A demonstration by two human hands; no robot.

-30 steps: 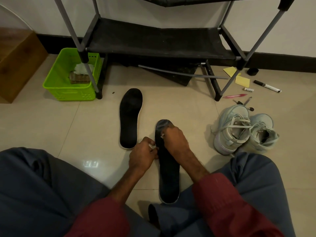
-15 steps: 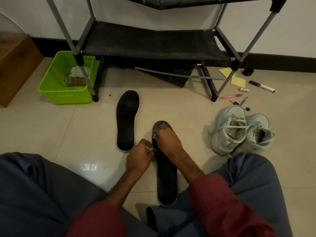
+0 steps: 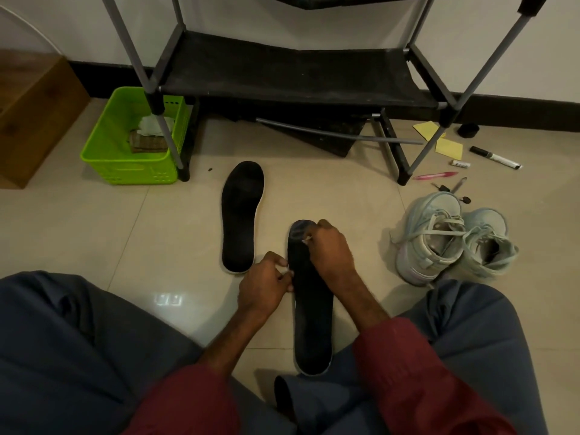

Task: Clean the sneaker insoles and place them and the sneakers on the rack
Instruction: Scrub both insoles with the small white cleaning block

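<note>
the near insole (image 3: pixel 314 328) lies flat on the floor (image 3: pixel 157 246) under both hands, long axis running from the lap straight out toward the rack (image 3: pixel 282 70), toe end farthest; the right hand (image 3: pixel 332 249) sits on that toe end, fingers curled round a pale scrap (image 3: pixel 306 240), perhaps a wipe, too small to tell, while the left hand (image 3: pixel 263 284) pinches its left edge at mid length. it is black with a thin white rim. the far insole (image 3: pixel 241 215) lies parallel, just left; the sneakers (image 3: pixel 452 243) stand off right
</note>
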